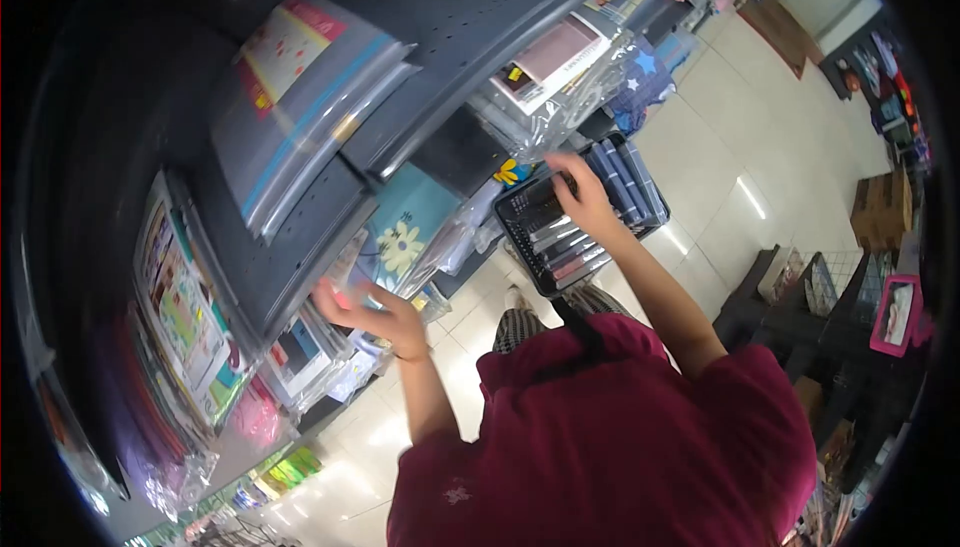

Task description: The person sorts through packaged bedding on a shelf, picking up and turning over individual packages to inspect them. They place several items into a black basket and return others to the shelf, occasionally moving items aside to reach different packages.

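My left hand (375,319) is at the front edge of a dark shelf (300,282), its fingers stretched out and slightly blurred, with nothing visible in them. A small pinkish-red patch shows by its fingertips, too blurred to name. Over a black plastic basket (545,282) hangs my right hand (585,199), fingers apart and holding nothing I can see. Inside the basket lie several dark blue folded packs (625,182) and a row of slim packaged items (570,252). Between my hands, a teal package with a white flower (400,237) sits on a lower shelf.
Plastic-wrapped packages (310,97) are stacked on the upper shelf. More packages (185,297) stand at the left, and a pink-and-white boxed package (550,62) lies farther along. On the right are a tiled floor (740,147), a cardboard box (880,209) and a dark rack (760,297).
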Available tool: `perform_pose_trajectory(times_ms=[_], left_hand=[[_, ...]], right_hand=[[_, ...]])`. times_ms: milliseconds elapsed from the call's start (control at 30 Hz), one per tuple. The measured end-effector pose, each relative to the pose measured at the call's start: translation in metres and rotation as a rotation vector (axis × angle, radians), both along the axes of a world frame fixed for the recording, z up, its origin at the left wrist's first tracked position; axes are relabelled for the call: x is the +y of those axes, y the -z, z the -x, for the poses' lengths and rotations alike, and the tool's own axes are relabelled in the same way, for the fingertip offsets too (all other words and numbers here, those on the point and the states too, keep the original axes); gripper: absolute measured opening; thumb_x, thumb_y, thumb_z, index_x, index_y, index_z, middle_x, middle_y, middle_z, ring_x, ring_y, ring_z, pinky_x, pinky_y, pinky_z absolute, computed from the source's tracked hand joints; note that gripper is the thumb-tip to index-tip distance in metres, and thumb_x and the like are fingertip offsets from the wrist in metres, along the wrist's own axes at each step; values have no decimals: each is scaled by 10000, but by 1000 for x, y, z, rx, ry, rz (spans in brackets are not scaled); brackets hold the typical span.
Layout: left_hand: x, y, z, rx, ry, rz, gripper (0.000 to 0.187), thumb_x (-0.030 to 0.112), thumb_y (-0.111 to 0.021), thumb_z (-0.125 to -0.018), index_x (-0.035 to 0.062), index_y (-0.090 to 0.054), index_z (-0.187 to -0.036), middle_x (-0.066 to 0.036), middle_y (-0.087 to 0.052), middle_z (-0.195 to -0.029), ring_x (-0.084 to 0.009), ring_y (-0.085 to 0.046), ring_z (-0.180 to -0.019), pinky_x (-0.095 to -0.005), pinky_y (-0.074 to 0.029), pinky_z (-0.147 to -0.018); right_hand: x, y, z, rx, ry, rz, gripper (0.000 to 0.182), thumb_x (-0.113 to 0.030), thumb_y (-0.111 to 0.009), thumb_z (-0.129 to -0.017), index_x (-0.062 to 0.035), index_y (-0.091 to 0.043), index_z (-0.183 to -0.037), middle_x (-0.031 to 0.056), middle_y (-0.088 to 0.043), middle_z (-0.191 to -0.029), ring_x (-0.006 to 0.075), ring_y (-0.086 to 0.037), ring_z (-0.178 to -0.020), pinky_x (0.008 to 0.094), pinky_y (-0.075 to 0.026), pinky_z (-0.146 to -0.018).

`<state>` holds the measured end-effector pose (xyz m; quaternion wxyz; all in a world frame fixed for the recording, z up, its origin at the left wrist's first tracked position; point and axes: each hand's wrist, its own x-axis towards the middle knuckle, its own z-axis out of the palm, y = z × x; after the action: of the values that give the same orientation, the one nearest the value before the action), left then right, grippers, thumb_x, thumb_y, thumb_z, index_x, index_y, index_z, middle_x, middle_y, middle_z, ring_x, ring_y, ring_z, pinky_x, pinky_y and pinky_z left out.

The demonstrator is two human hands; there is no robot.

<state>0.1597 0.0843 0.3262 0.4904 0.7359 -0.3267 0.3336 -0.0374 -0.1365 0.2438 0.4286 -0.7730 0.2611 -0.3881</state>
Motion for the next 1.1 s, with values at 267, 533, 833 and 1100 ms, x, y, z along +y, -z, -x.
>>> perform_pose_trajectory(times_ms=[267,533,833,1100], left_hand=[[53,252,180,1116,657,-788,458,2,-514,-835,-2,-404,-1279,-202,-502,-1177,-305,-544,-1069,-399,-448,-918],[-1,428,225,1144,418,-1027,431,149,-533,-817,-87,-465,-1171,-285,-543,-1051,-422,-533,-984,-488,-411,-895],[-29,409,246,1092,226,-924,344,182,-536,-842,-126,-480,-984,-305,-495,-1029,-462,-481,-965,-507,-396,-851],[-29,189,234,1011,269,-674,331,138,-613,-854,-48,-414,-1040,-230,-477,-925,-344,-520,-779,-421,-440,-663]], right_hand=[[51,168,281,969,-202,-696,425,-150,-574,-821,-42,-494,-1225,176,-657,-926,331,-634,-882,415,-493,-797],[20,327,257,687,211,-1043,764,-167,-607,-844,-108,-150,-1454,115,-649,-862,213,-675,-679,316,-526,-609],[4,349,224,592,246,-1107,682,-260,-652,-843,-5,-265,-1344,119,-640,-844,181,-647,-646,300,-522,-576],[26,117,207,490,465,-577,425,-228,-660,-863,39,-467,-1131,49,-582,-656,110,-580,-589,255,-456,-505]])
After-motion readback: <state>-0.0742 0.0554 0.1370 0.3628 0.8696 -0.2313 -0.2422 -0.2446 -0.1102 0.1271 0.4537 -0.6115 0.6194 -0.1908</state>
